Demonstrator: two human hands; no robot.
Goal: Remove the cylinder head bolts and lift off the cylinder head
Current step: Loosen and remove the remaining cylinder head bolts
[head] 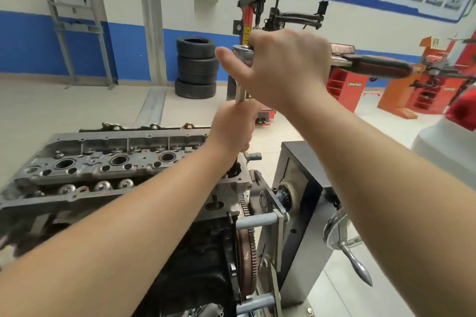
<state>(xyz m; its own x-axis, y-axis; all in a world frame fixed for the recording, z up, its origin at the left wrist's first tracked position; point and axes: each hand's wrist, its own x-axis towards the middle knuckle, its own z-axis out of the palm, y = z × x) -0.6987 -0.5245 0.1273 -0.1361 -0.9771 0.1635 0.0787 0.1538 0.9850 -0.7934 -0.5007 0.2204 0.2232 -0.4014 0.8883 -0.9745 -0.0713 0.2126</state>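
Cylinder head (108, 162) sits on the block, centre-left, on the engine stand (296, 188). We judge it a heavy, stiff aluminium casting, oily and slippery; best lifted two-handed by the end faces once the bolts are out, not by the thin rim.

Our left hand (231, 126) wraps the extension bar (240, 92) above the head's right end. Our right hand (286, 64) curls its fingers over the ratchet head (242, 49); the dark handle (378, 67) points right. We can't see the bolt.

Far right, orange cabinet (342, 85) reads roughly "Lampody". Tyre stack (195, 67) far centre.
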